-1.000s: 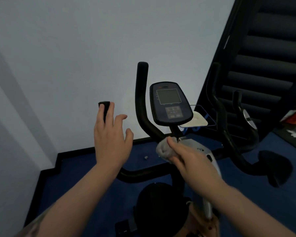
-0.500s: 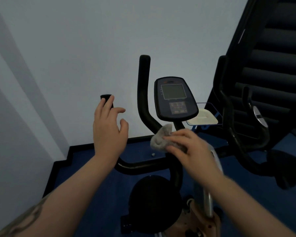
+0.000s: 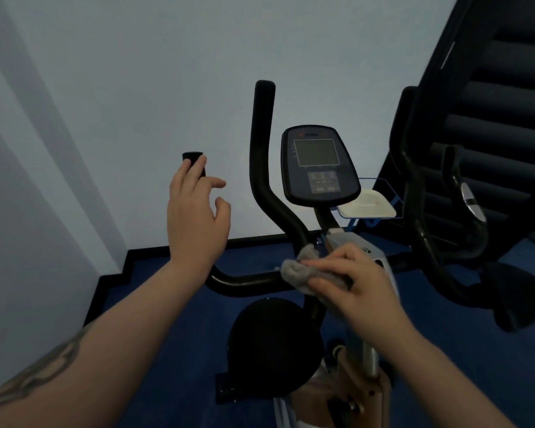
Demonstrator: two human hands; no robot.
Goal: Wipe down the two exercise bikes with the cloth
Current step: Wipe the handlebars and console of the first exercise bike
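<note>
The near exercise bike has a dark console [image 3: 318, 165], a tall black handlebar [image 3: 261, 149] and a round black seat [image 3: 272, 344]. My right hand [image 3: 355, 282] pinches a crumpled grey cloth [image 3: 294, 270] and presses it where the handlebars meet the stem, just below the console. My left hand [image 3: 195, 217] is raised with its fingers loosely spread. Its fingertips overlap the tip of the left handle [image 3: 192, 156] without gripping it. The second bike [image 3: 414, 211] stands to the right, with its black seat [image 3: 519, 295] low on that side.
A pale wall runs close behind the bikes and on the left. Dark stairs [image 3: 507, 103] rise at the right behind the second bike. A white tray [image 3: 368, 206] in a blue wire frame sits between the two bikes. The floor is blue carpet [image 3: 155, 288].
My right hand rubbed the cloth a little up and back down at the handlebar joint. My left hand stayed raised by the left handle tip, its fingers spreading slightly.
</note>
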